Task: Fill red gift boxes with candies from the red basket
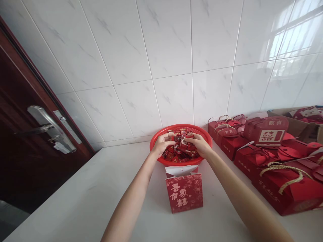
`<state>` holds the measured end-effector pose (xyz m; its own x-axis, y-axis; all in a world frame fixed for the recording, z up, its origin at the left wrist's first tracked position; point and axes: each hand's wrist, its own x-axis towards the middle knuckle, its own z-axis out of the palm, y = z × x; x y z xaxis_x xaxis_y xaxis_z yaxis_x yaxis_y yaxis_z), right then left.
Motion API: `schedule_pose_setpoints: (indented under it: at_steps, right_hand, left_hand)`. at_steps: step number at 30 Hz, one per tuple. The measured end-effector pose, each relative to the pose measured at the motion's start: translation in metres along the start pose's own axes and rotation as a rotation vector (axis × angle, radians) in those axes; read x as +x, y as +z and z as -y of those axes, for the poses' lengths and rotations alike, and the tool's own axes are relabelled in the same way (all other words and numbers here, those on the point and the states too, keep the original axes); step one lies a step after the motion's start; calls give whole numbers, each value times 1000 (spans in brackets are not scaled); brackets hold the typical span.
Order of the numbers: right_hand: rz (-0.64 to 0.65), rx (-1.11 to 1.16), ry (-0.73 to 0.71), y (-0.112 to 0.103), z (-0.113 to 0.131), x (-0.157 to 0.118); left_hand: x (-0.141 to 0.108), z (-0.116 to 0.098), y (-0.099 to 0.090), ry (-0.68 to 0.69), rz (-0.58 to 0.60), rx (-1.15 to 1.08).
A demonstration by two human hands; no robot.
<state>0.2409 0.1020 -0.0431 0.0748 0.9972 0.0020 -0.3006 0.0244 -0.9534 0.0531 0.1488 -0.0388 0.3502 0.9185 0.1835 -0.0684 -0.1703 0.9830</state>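
Note:
A red plastic basket (154,151) stands against the wall, filled with red-wrapped candies (180,156). Over its left side, my left hand (163,144) is closed in a pinch on a small dark red wrapped candy (177,138). My right hand (198,144) reaches in from the other side, its thumb and fingers closed on another red wrapped candy (185,140). In front of the basket, between my forearms, a red paper gift box (186,193) with white characters stands upright, its top flaps apart. The inside of the box is mostly hidden.
Several closed red gift boxes (272,178) with rope handles crowd the right side, one smaller box (266,131) resting on top. Behind them is a cardboard carton (297,122). A tiled wall (171,97) bounds the white tabletop (121,181); a dark wooden door (30,158) is at left.

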Motion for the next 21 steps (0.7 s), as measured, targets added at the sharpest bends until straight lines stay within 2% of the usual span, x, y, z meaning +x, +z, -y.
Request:
schedule_pose_setpoints:
  at_steps: [10, 17, 21]
  right_hand:
    - [-9, -9, -21, 0, 0, 0]
    - [10, -14, 2, 1, 2, -2]
    - [-3, -26, -7, 1, 1, -1]
  left_hand:
    - [-1, -2, 4, -37, 53, -31]
    - [0, -2, 4, -37, 12, -7]
    - [3, 1, 2, -40, -60, 20]
